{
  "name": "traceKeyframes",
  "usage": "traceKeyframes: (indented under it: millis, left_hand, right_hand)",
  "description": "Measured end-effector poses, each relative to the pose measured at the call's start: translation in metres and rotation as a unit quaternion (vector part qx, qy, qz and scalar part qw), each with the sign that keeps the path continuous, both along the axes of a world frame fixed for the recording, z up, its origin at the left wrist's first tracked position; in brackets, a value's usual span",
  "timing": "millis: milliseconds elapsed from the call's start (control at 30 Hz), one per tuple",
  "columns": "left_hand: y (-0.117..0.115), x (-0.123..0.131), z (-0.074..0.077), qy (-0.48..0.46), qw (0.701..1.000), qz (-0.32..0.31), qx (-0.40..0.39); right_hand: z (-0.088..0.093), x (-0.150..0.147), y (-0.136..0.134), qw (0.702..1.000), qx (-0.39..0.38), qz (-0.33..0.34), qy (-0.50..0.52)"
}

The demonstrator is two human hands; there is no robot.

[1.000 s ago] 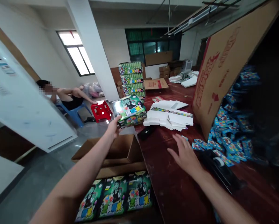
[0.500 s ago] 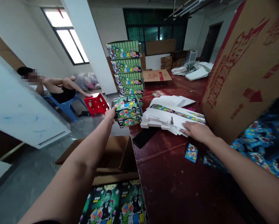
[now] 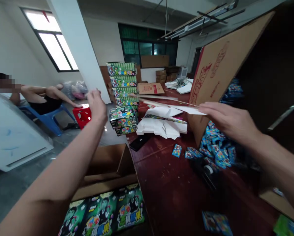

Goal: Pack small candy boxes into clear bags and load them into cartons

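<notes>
My right hand (image 3: 226,121) pinches a flat white box blank (image 3: 171,104) and holds it level in the air above the pile of white flat blanks (image 3: 161,126) on the dark red table (image 3: 176,193). My left hand (image 3: 97,105) hovers empty with fingers loosely apart, left of a short stack of green printed boxes (image 3: 122,119) at the table's corner. A taller stack of the same green boxes (image 3: 122,82) stands behind it.
A big cardboard carton (image 3: 218,78) lies tipped at right, spilling small blue packets (image 3: 215,147). A black phone (image 3: 140,142) lies by the blanks. An open carton (image 3: 107,164) and green boxes (image 3: 107,213) sit below left. A person sits on a blue chair (image 3: 48,118) near a red stool (image 3: 83,115).
My left hand has let go of the green box, now on the short stack, and pulled back. My right hand has lifted one white blank off the pile.
</notes>
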State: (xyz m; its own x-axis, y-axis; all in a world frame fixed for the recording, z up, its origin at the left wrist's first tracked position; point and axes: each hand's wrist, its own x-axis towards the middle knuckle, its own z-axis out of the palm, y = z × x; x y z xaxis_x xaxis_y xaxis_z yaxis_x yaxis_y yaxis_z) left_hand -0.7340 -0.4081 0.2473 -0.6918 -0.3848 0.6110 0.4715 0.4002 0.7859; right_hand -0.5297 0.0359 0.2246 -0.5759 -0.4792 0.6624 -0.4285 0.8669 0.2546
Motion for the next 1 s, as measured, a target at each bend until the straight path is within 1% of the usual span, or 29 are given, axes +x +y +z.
traceKeyframes:
  millis: [33,67,100,133,167,200,233,267,300,333,367,400,433,467,500,567,600,633,667,700,733,767,833,900,933,1000]
  left_hand:
    - [-0.001,0.016,0.022,-0.003,0.999,-0.033,-0.021]
    - [0.0,0.033,0.039,-0.018,0.996,-0.076,-0.049]
    - [0.003,0.053,0.048,-0.04,0.988,-0.126,-0.08]
    - [0.011,0.075,0.049,-0.071,0.974,-0.181,-0.114]
    - [0.021,0.099,0.043,-0.107,0.953,-0.239,-0.149]
    - [0.034,0.124,0.029,-0.146,0.927,-0.295,-0.179]
    - [0.049,0.151,0.009,-0.189,0.889,-0.358,-0.213]
    - [0.064,0.177,-0.014,-0.223,0.848,-0.416,-0.239]
    - [0.078,0.203,-0.04,-0.243,0.822,-0.449,-0.251]
    - [0.09,0.228,-0.065,-0.258,0.805,-0.468,-0.258]
    - [0.098,0.251,-0.089,-0.263,0.796,-0.48,-0.259]
    - [0.102,0.271,-0.11,-0.266,0.796,-0.481,-0.255]
    - [0.103,0.289,-0.127,-0.268,0.799,-0.476,-0.251]
    - [0.103,0.305,-0.14,-0.267,0.81,-0.462,-0.245]
    - [0.1,0.319,-0.15,-0.261,0.826,-0.439,-0.237]
    - [0.097,0.346,-0.164,-0.251,0.861,-0.393,-0.203]
    - [0.096,0.359,-0.169,-0.258,0.869,-0.385,-0.176]
    - [0.097,0.371,-0.174,-0.273,0.868,-0.388,-0.148]
    - [0.099,0.382,-0.178,-0.295,0.857,-0.404,-0.123]
    - [0.102,0.392,-0.182,-0.317,0.84,-0.427,-0.105]
    - [0.105,0.399,-0.186,-0.333,0.826,-0.446,-0.094]
    - [0.107,0.402,-0.188,-0.339,0.819,-0.455,-0.087]
    - [0.11,0.397,-0.187,-0.332,0.83,-0.444,-0.065]
    - [0.11,0.382,-0.178,-0.316,0.857,-0.407,-0.023]
    - [0.109,0.372,-0.171,-0.304,0.871,-0.387,0.0]
    - [0.111,0.356,-0.158,-0.278,0.891,-0.355,0.042]
  right_hand:
    - [0.012,0.028,0.002,0.998,0.022,0.041,0.03]
    - [0.022,0.055,0.001,0.996,0.041,0.069,0.049]
    - [0.029,0.081,-0.003,0.992,0.058,0.089,0.061]
    - [0.033,0.105,-0.01,0.989,0.074,0.107,0.07]
    - [0.034,0.127,-0.018,0.985,0.088,0.125,0.079]
    - [0.03,0.146,-0.026,0.981,0.097,0.144,0.089]
    - [0.024,0.162,-0.033,0.978,0.098,0.16,0.096]
    - [0.013,0.175,-0.039,0.976,0.091,0.171,0.097]
    - [0.001,0.186,-0.041,0.977,0.076,0.176,0.093]
    - [-0.014,0.196,-0.041,0.98,0.057,0.174,0.083]
    - [-0.029,0.205,-0.038,0.983,0.036,0.167,0.069]
    - [-0.045,0.214,-0.034,0.986,0.018,0.154,0.053]
    - [-0.06,0.224,-0.029,0.99,0.005,0.139,0.037]
    - [-0.074,0.235,-0.024,0.993,-0.006,0.12,0.022]
    - [-0.087,0.245,-0.019,0.995,-0.016,0.099,0.009]
    - [-0.108,0.265,-0.013,0.998,-0.037,0.057,-0.004]
    - [-0.117,0.274,-0.011,0.998,-0.049,0.036,-0.003]
    - [-0.125,0.281,-0.01,0.998,-0.06,0.018,-0.001]
    - [-0.131,0.286,-0.01,0.998,-0.068,0.001,0.0]
    - [-0.137,0.29,-0.01,0.997,-0.075,-0.011,-0.002]
    - [-0.141,0.293,-0.011,0.996,-0.081,-0.021,-0.007]
    - [-0.145,0.296,-0.012,0.996,-0.089,-0.03,-0.007]
    - [-0.15,0.301,-0.018,0.993,-0.108,-0.045,0.027]
    - [-0.155,0.309,-0.03,0.989,-0.116,-0.043,0.08]
    - [-0.156,0.313,-0.038,0.991,-0.103,-0.027,0.081]
    - [-0.158,0.322,-0.06,0.998,-0.056,0.018,0.015]
